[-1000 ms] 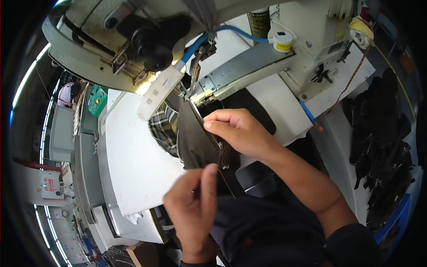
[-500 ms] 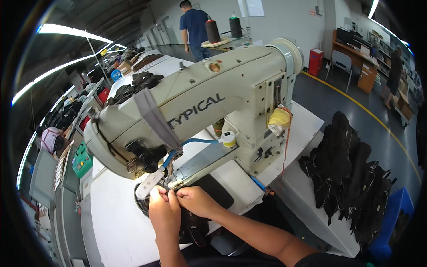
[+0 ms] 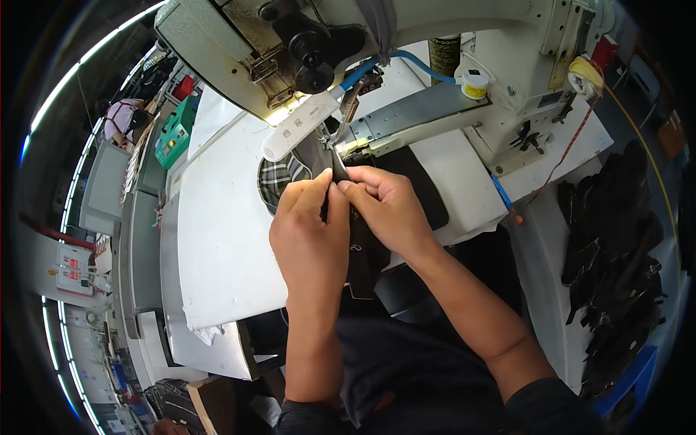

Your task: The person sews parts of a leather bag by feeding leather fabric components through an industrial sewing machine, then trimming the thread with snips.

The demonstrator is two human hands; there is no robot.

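Observation:
At the needle end of a cream sewing machine (image 3: 500,127), both my hands pinch the edge of a dark fabric piece (image 3: 428,188). My left hand (image 3: 308,221) has its thumb and fingertips closed on the fabric just in front of the presser foot. Close beside it, my right hand (image 3: 395,214) grips the same edge, its thumb nearly meeting the left one. Plaid lining (image 3: 274,181) shows left of my fingers, and part of the piece hangs down between my wrists. The exact fold under my fingertips is hidden. A white lamp (image 3: 301,127) hangs just above the fabric.
The white worktable (image 3: 225,268) spreads around the machine. Behind the machine arm stand a small white jar (image 3: 475,85) and a dark can (image 3: 444,58). Dark fabric pieces (image 3: 609,239) are heaped at the right, above a blue bin (image 3: 631,380). A green case (image 3: 175,134) sits at the far left.
My view has tilted downward, so the machine and hands appear higher and nearer. Both hands still pinch the fabric at the needle, and more plaid lining shows.

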